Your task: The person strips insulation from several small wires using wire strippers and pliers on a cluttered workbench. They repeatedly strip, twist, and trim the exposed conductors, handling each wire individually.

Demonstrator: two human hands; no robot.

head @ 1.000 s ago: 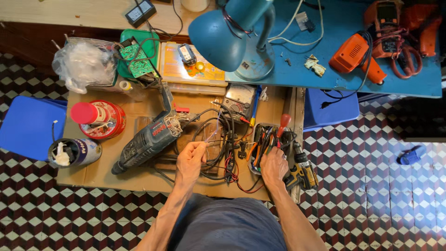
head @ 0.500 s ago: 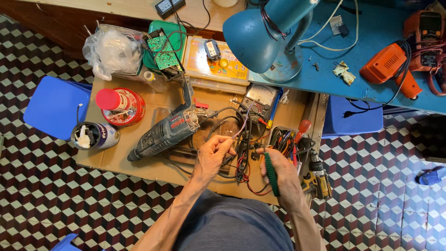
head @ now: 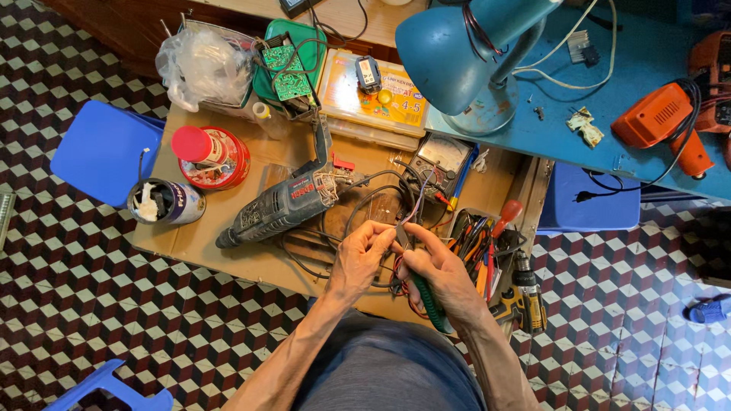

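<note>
My left hand [head: 358, 259] pinches thin wires [head: 415, 199] that run up toward a grey meter [head: 440, 158]. My right hand [head: 443, 275] grips a green-handled tool [head: 430, 303] whose tip meets the wires between my two hands. Both hands hover over a low wooden table [head: 228, 247]. A grey power drill [head: 280, 204] lies just left of my left hand, its dark cable looping under my hands.
A red can [head: 212, 156], a dark can [head: 164, 202], a plastic bag [head: 204, 67], a green tray with a circuit board [head: 288, 59] and a yellow box [head: 373, 95] sit on the table. A blue desk lamp [head: 457, 53], orange drill [head: 661, 122], tool tray [head: 483, 243], blue stools [head: 105, 148].
My right hand has taken up the green-handled tool and brought it to the wires. The view has shifted, so everything sits lower and further right than before.
</note>
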